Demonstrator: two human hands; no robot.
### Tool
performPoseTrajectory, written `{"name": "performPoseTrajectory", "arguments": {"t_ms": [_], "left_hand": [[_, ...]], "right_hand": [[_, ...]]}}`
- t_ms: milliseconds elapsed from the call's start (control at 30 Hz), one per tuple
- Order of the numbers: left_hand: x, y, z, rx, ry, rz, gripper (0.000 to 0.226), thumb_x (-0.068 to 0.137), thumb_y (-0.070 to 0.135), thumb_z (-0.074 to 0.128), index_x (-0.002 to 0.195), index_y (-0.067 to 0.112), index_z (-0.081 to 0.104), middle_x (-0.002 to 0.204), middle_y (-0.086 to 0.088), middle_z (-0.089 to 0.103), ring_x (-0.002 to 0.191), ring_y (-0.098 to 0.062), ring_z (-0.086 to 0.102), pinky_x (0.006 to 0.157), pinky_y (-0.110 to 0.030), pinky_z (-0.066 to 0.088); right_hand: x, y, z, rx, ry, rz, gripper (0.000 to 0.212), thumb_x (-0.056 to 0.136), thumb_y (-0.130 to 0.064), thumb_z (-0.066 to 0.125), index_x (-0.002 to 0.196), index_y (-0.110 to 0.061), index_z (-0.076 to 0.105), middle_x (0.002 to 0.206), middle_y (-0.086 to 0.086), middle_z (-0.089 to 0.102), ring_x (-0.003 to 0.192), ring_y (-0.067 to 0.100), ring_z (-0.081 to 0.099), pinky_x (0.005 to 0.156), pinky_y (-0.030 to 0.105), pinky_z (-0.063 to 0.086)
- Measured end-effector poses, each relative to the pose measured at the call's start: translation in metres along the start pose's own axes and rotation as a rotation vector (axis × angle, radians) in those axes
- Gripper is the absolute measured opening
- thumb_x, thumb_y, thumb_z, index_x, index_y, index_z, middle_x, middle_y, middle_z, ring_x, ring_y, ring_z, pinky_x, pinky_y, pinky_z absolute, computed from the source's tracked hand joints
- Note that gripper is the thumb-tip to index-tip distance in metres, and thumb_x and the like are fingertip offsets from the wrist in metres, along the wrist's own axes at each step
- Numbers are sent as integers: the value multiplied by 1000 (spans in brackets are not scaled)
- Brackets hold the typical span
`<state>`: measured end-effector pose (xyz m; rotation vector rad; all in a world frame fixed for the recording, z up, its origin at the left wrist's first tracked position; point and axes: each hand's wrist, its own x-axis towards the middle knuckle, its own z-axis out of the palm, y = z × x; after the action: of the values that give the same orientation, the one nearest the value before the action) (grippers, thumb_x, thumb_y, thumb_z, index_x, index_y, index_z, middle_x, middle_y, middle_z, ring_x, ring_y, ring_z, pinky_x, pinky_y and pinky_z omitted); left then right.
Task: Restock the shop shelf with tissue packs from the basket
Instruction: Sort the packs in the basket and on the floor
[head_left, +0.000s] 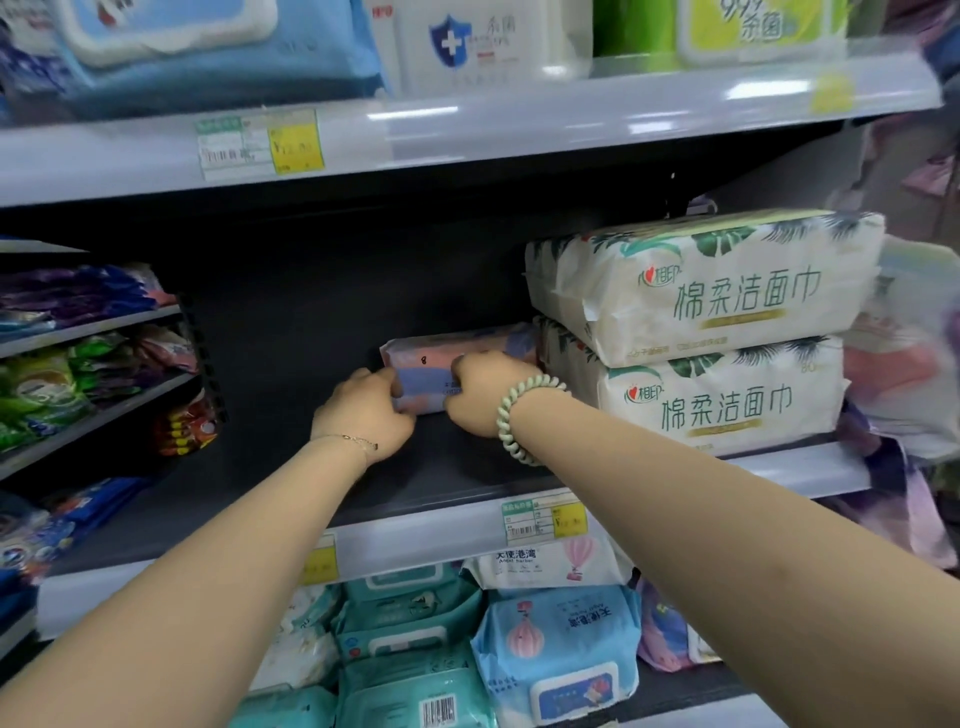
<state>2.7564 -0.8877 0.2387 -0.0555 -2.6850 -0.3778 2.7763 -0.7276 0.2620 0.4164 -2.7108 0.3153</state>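
Tissue pack (457, 358) in a pink, blue and lilac wrapper lies flat and deep on the dark shelf (291, 483), and we have both hands on it. Our left hand (363, 410) curls round its near left end. Our right hand (483, 395) bends its fingers over the front face, with a pale green coil band (524, 421) on that wrist. Both hands close firmly on the pack and hold nothing else.

We judge the restock barely begun: this one pack is on the shelf but not yet let go. Just right of our grip it sits against, or very near, the lower of two stacked white face-towel packs (701, 291). Left of our grip and nearer to us only dark board shows — room, we think, for many more. We cannot see the basket, so we cannot tell how many remain.

The board looks flat and matte. Its pale front rail carries a price label (543, 517) beneath our wrists. Teal and blue wipe packs (415, 623) fill the level below our grip — more wipes crowd the upper shelf (519, 119).
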Motion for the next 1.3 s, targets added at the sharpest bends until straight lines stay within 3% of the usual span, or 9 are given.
{"name": "performPoseTrajectory", "arguments": {"t_ms": [133, 367, 600, 767, 1033, 1167, 1300], "left_hand": [[-24, 5, -15, 16, 41, 48, 27, 85, 31, 58, 111, 24, 57, 111, -5, 55, 99, -29, 57, 80, -36, 50], [-66, 27, -39, 67, 104, 118, 17, 86, 32, 57, 101, 26, 55, 88, 4, 55, 82, -25, 57, 66, -30, 42], [-110, 66, -42, 48, 74, 289, 16, 87, 33, 56, 101, 26, 50, 93, 5, 55, 83, -23, 57, 66, -32, 46], [-139, 99, -24, 1, 41, 370, 20, 88, 33, 56, 104, 24, 50, 91, 5, 52, 83, -23, 54, 66, -33, 45], [-181, 155, 29, -49, -46, 447, 22, 84, 28, 55, 106, 23, 51, 104, -1, 58, 99, -28, 57, 76, -36, 47], [-200, 189, 56, -83, -104, 566, 20, 83, 31, 54, 101, 24, 49, 102, 1, 58, 98, -28, 58, 77, -40, 48], [-216, 227, 87, -71, -154, 628, 26, 86, 33, 51, 109, 22, 48, 105, -2, 55, 101, -28, 55, 79, -40, 47]], "right_hand": [[-24, -5, -13, 33, 62, -2, 12, 89, -28, 50, 93, -17, 53, 92, 3, 53, 77, 23, 49, 66, 27, 38], [-77, 4, -27, 185, 188, -65, 27, 88, -31, 49, 109, -18, 59, 110, 4, 58, 100, 27, 56, 76, 31, 43], [-134, 27, -44, 123, 321, -71, 25, 89, -33, 48, 106, -16, 57, 101, 4, 56, 92, 25, 56, 74, 37, 49], [-174, 51, -46, 14, 311, -56, 26, 89, -31, 47, 108, -16, 56, 103, 4, 55, 94, 24, 54, 71, 35, 47], [-234, 105, -40, -153, 235, 17, 32, 87, -30, 49, 113, -13, 56, 108, 8, 58, 102, 30, 53, 77, 35, 42], [-263, 132, -37, -192, 193, 60, 32, 87, -33, 48, 111, -12, 55, 106, 8, 58, 101, 30, 53, 76, 35, 37], [-290, 162, -30, -220, 181, 97, 26, 88, -32, 48, 105, -14, 55, 100, 7, 57, 97, 29, 54, 73, 34, 35]]}}
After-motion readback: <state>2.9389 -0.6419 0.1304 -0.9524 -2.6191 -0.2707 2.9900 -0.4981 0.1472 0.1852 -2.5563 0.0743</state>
